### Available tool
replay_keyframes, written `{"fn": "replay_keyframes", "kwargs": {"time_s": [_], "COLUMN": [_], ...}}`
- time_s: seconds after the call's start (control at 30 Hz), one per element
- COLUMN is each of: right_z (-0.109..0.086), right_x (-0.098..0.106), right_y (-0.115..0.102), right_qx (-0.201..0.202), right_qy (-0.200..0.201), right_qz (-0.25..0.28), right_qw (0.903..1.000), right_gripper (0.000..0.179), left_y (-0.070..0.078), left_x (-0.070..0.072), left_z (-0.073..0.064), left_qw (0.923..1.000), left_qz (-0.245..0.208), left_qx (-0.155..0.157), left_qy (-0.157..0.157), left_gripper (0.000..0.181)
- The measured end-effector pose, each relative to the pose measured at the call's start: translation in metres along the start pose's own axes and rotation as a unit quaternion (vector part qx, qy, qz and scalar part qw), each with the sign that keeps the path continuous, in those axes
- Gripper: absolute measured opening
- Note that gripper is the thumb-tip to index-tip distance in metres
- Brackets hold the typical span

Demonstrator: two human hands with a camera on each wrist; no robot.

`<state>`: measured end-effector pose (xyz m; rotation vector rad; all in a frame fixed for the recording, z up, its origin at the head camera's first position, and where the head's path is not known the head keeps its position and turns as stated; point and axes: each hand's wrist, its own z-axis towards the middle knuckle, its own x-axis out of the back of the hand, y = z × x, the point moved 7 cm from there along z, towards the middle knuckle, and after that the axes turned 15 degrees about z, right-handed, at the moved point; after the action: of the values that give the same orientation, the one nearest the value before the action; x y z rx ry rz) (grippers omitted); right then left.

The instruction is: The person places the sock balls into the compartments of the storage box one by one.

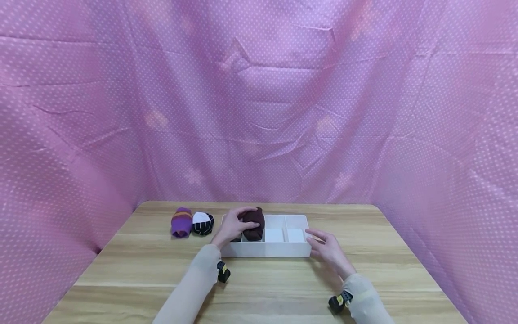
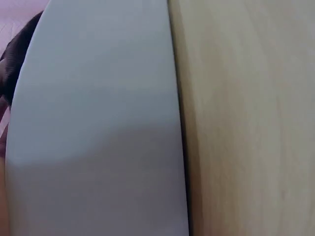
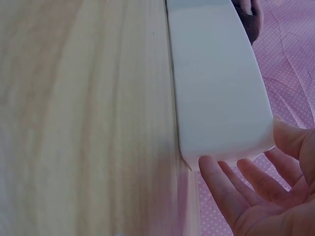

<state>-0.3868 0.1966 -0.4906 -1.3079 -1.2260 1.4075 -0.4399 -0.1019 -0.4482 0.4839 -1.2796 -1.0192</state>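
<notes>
A white divided box [image 1: 247, 250] sits on the wooden table, its long front wall facing me. My left hand [image 1: 232, 226] grips a dark brown rolled sock [image 1: 254, 224] from its left side, at the second compartment from the left. Something dark [image 1: 236, 239] shows in the leftmost compartment, mostly behind the left hand. At the box's right end, my right hand [image 1: 327, 247] touches the end wall with fairly straight fingers [image 3: 211, 172], the thumb by the top rim. The left wrist view is mostly filled by the box's front wall [image 2: 98, 98].
Left of the box lie a purple rolled sock with an orange stripe [image 1: 181, 222] and a black-and-white rolled sock [image 1: 203, 223], side by side. Pink dotted cloth [image 1: 259, 112] hangs behind and on both sides of the table [image 1: 259, 288].
</notes>
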Motion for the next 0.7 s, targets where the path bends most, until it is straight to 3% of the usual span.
{"fn": "replay_keyframes", "kwargs": {"time_s": [0.3, 0.7], "right_z": [-0.0011, -0.0022], "right_x": [0.0002, 0.0004], "right_y": [-0.0033, 0.0013], "right_qx": [-0.003, -0.006], "right_qy": [-0.002, -0.003], "right_qz": [-0.007, 0.004], "right_qw": [1.0, 1.0], "right_gripper": [0.043, 0.045], "left_y": [-0.0003, -0.004], "left_x": [-0.0051, -0.0076], "left_z": [-0.0008, -0.0057], "left_qw": [0.9996, 0.9995], "left_qz": [0.019, 0.007], "left_qx": [-0.002, 0.011], "left_qy": [-0.019, -0.03], "left_gripper": [0.05, 0.05]}}
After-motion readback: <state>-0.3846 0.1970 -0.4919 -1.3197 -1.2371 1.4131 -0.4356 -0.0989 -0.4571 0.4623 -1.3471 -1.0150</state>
